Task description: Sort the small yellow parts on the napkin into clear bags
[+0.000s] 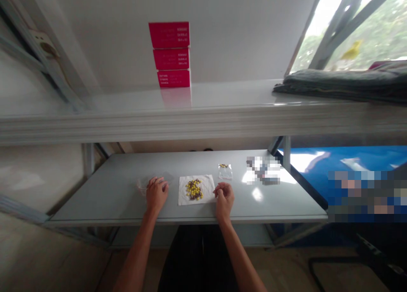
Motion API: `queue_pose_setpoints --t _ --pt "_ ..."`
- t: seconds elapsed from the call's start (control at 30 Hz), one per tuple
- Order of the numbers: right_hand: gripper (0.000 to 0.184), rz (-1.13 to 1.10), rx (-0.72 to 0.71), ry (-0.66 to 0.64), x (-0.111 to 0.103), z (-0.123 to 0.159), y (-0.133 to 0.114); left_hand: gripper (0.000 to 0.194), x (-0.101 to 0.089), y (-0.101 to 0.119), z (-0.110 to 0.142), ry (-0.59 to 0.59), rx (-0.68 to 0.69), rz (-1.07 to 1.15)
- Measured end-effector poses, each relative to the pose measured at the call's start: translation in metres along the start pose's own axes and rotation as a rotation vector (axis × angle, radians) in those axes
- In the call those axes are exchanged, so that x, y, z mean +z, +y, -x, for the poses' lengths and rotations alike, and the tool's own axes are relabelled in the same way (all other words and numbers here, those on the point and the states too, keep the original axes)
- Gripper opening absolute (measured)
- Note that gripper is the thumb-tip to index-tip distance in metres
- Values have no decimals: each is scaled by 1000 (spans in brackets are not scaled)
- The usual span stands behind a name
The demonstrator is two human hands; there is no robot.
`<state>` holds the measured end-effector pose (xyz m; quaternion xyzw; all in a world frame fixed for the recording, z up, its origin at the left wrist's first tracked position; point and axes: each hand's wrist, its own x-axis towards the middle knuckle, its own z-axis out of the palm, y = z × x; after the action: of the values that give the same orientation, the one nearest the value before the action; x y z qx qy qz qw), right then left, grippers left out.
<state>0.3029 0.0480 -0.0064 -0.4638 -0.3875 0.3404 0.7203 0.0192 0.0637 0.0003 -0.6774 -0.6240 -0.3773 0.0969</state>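
A pile of small yellow and dark brown pieces (194,189), perhaps capsules or beads, lies on a white cloth (183,197) on the grey table. Left of the cloth, my left hand (157,193) is bent down over crumpled clear plastic bags (141,187), its fingers closed on the film. My right hand (224,195) is at the cloth's right edge, thumb and fingers pinched together; anything between them is too small to make out. Just beyond it lies a small clear bag (225,172) with a few yellowish-brown pieces near its top.
Above the table's rear runs a white shelf (222,120) with three stacked pink-red boxes (173,57) and folded dark cloth (340,85). A blurred-out object (263,171) lies at the tabletop's right. Metal posts (286,153) stand at the sides. A blue surface (365,156) is beyond, right.
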Motion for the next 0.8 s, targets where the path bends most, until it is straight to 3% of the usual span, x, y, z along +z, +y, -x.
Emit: queue_pose_setpoints --t 0.3,0.4,0.5,0.6,0.67,0.8 --pt "11 104 -71 -249 5 4 -13 21 -7 33 4 224 15 -26" --pt "10 174 -210 -452 10 10 -25 16 -9 48 11 253 57 15" --pt "13 240 -361 -697 22 18 -36 13 -10 61 21 204 142 44" --pt "17 270 -394 -836 37 25 -39 17 -12 68 26 142 254 84" --pt "17 277 -376 -859 46 29 -36 15 -15 70 27 78 312 140" --pt "15 233 -297 -769 51 30 -27 11 -19 73 26 -78 398 205"
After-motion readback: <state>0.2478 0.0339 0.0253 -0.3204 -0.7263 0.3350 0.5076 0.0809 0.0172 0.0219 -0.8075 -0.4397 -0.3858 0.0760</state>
